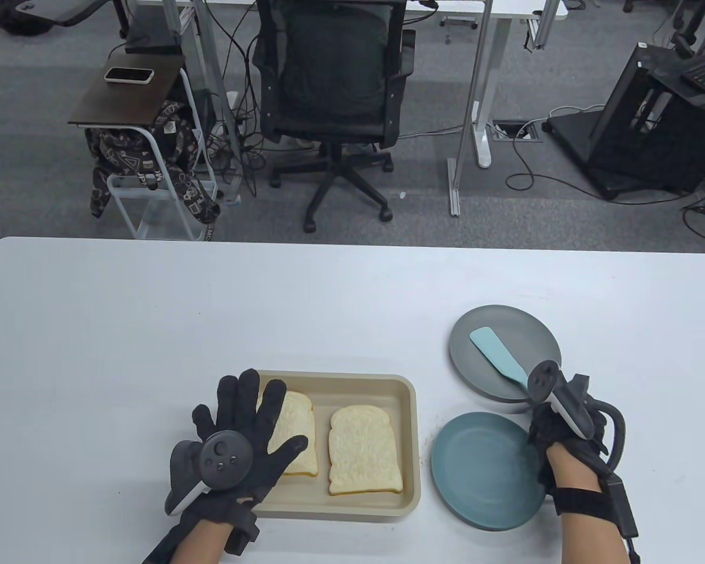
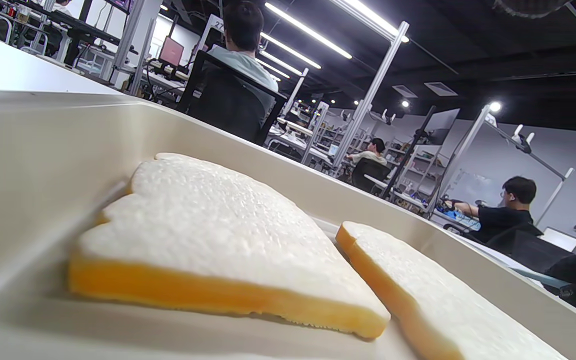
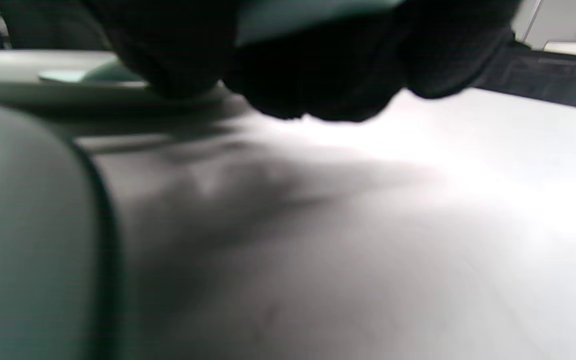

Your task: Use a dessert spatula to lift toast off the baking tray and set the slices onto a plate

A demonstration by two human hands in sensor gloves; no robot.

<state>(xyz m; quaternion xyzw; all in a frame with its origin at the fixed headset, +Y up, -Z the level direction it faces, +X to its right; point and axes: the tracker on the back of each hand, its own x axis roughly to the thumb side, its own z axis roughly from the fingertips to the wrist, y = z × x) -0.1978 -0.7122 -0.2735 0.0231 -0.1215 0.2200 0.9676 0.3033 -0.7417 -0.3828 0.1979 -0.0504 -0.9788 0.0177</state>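
Table view: right grip clasps spatula; left grip splayed over tray edge.

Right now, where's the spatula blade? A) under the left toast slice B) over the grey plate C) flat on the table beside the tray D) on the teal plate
B: in the table view the light-blue spatula blade lies over the grey plate, its handle gripped by the right hand; both toast slices sit untouched in the baking tray, and the teal plate holds nothing.
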